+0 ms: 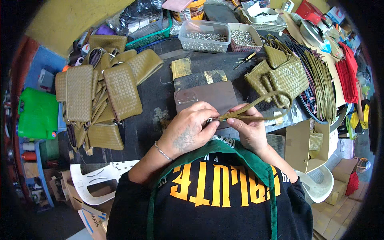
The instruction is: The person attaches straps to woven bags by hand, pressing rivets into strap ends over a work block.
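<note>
Above the near edge of the table, an olive strap point(262, 97) is held in both my hands, its loop curving out to the right. The fingers of my left hand point(193, 125) close around a small metal fitting point(211, 119) at the strap's end; its exact form is partly hidden by the fingers. My right hand point(250, 130) pinches the strap between thumb and fingers just beside it. Beneath them lies a brown flat pad point(216, 96). To the right sit woven olive pouches point(290, 76), close to the loop.
At left is a heap of olive woven pouches point(124, 88). A clear tub point(204, 38) and a pink basket point(245, 38) hold small metal parts at the back. A screwdriver point(245, 60) lies near them. Olive cords point(318, 74) hang at right; a white chair point(96, 180) stands near left.
</note>
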